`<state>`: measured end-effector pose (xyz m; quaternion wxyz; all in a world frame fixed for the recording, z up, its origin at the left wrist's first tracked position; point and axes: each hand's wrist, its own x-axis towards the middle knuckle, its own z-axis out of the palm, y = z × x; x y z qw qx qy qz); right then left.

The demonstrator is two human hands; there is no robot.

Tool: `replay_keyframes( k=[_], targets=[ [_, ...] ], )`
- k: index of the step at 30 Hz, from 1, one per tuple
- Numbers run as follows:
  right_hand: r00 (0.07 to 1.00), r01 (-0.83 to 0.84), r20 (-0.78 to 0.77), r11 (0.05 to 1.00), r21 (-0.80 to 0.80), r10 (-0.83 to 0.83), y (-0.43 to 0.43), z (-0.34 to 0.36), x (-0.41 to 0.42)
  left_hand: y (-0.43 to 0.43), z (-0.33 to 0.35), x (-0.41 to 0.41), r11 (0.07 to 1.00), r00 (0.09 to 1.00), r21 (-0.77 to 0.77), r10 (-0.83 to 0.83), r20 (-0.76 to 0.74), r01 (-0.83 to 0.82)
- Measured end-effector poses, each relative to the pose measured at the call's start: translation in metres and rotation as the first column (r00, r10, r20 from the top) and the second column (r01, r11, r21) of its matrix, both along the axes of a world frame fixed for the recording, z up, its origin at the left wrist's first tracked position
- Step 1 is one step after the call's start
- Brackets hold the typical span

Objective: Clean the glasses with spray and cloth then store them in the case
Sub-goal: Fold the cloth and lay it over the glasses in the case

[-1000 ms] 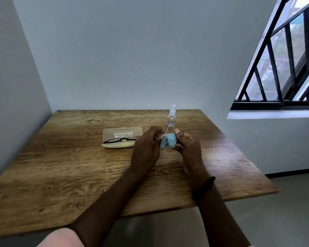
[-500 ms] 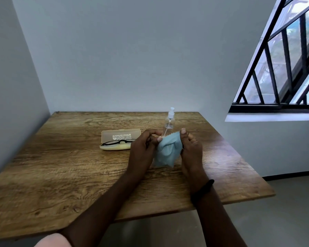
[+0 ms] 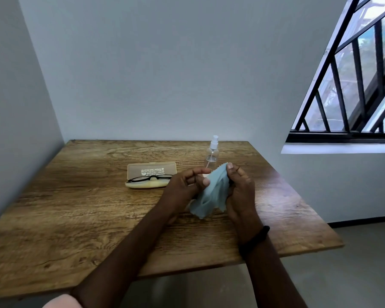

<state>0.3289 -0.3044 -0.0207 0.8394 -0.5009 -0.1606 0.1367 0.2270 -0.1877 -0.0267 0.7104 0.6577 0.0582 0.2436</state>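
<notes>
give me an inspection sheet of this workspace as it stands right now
surface: brown wooden table, grain visible
job's things: black-framed glasses lie in the open beige plastic case; clear plastic spray bottle with white nozzle stands upright behind the hands; light blue cloth hangs between the hands
clutter: nothing seen
grippers: left hand and right hand each pinch the cloth near its top
cables: nothing seen
surroundings: pale walls; black-barred window at right; black wristband on the right wrist
</notes>
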Motion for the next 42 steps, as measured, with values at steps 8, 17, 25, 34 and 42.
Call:
replay_keyframes(
  k=[8, 17, 25, 34, 42],
  targets=[
    [0.994, 0.077, -0.088, 0.994, 0.082, -0.069, -0.004, 0.0, 0.005, 0.002, -0.003, -0.004, 0.974, 0.993, 0.223, -0.022, -0.115, 0.047],
    [0.967, 0.228, -0.151, 0.962, 0.152, -0.206, -0.007, -0.003, 0.012, 0.012, -0.006, -0.008, 0.96, 0.995, 0.279, 0.057, -0.08, -0.032],
    [0.954, 0.259, -0.204, 0.945, 0.202, -0.218, -0.009, -0.006, 0.018, 0.021, -0.01, -0.01, 0.966, 0.989, 0.24, 0.124, -0.082, -0.101],
    [0.935, 0.313, -0.239, 0.928, 0.203, -0.263, -0.01, -0.008, 0.023, 0.027, -0.009, -0.014, 0.958, 0.989, 0.267, 0.126, -0.08, -0.1],
    [0.972, 0.233, 0.043, 0.973, -0.009, -0.232, 0.001, -0.009, 0.018, 0.047, 0.003, -0.042, 0.875, 0.954, 0.419, 0.293, -0.064, -0.241]
  ],
)
